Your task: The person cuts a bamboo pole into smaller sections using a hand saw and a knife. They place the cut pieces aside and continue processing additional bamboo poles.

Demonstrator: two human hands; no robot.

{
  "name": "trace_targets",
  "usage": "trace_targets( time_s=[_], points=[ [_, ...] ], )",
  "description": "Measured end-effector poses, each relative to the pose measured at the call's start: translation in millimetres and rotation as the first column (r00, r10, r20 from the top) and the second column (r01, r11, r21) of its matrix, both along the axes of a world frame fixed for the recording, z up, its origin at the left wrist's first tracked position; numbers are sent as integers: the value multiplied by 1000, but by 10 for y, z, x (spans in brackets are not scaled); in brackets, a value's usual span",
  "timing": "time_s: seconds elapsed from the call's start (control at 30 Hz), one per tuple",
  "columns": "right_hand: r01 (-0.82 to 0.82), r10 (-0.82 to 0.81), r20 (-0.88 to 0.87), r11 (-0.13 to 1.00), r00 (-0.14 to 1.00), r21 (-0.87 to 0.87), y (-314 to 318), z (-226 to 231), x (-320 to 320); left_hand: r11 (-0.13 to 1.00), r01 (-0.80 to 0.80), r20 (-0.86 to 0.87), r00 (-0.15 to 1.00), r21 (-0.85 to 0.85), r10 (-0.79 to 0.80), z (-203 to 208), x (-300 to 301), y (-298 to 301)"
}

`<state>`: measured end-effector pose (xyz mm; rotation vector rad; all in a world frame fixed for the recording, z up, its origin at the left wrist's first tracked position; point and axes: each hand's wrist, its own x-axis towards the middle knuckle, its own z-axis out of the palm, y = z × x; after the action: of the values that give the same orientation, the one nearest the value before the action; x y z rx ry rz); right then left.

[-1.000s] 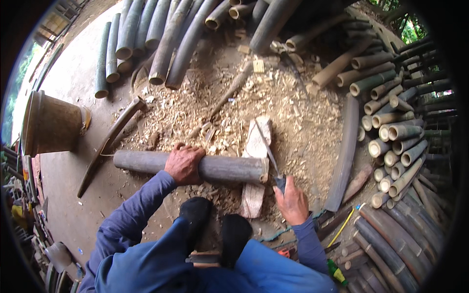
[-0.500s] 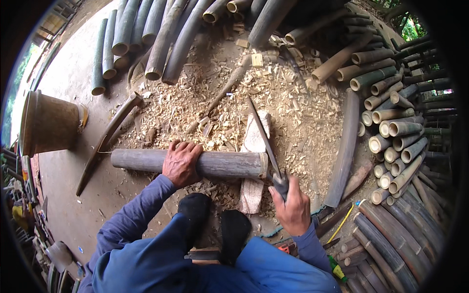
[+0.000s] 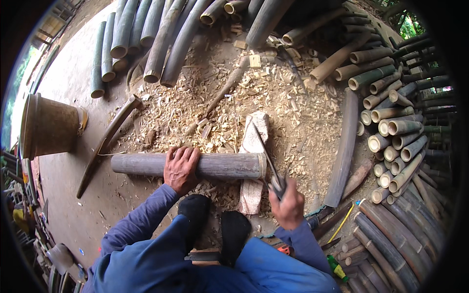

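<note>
A thick, dark bamboo section (image 3: pixel 222 165) lies crosswise in front of me. Its right end rests across a pale chopped wood block (image 3: pixel 250 195). My left hand (image 3: pixel 181 170) is laid over the middle of the bamboo, fingers curled over its far side and pressing on it. My right hand (image 3: pixel 288 205) grips the dark handle of a long-bladed knife (image 3: pixel 266 151). The blade slants up and away to the left, right beside the bamboo's cut end; whether it touches the rim I cannot tell.
Wood chips (image 3: pixel 288 127) cover the ground. A bucket (image 3: pixel 53 124) lies at left near a curved stick (image 3: pixel 105 146). Bamboo poles (image 3: pixel 161 44) stand at the back, with stacked bamboo pieces (image 3: pixel 391 146) at right. A long bamboo piece (image 3: pixel 342 151) lies closer. My feet (image 3: pixel 234 234) are near the block.
My right hand has shifted a little up and left, and the knife blade has turned narrower to view, its tip lower. My left hand stays on the bamboo, slightly nearer me.
</note>
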<state>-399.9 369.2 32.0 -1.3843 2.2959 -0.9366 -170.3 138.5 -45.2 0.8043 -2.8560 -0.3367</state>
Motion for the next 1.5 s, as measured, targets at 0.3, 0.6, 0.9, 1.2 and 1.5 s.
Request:
trace_targets(
  time_s=[0.3, 0.6, 0.9, 1.2, 1.5],
  points=[
    [-81, 82, -20, 997, 996, 15, -177, 440, 34, 999, -25, -22, 999, -40, 24, -109, 77, 45],
    [-18, 3, 55, 963, 998, 268, -82, 254, -91, 996, -60, -68, 996, -73, 55, -150, 68, 112],
    [-28, 32, -5, 928, 999, 371, -17, -82, -133, 999, -15, 103, 995, 49, 10, 119, 6, 21],
    [30, -36, 24, 972, 999, 233, -56, -69, -84, 921, 55, 300, 937, 385, -181, 235, -90, -440],
    [-54, 26, -200, 989, 980, -138, -176, 368, 27, 975, -13, 141, 990, 221, -19, 177, -15, -259]
  ],
)
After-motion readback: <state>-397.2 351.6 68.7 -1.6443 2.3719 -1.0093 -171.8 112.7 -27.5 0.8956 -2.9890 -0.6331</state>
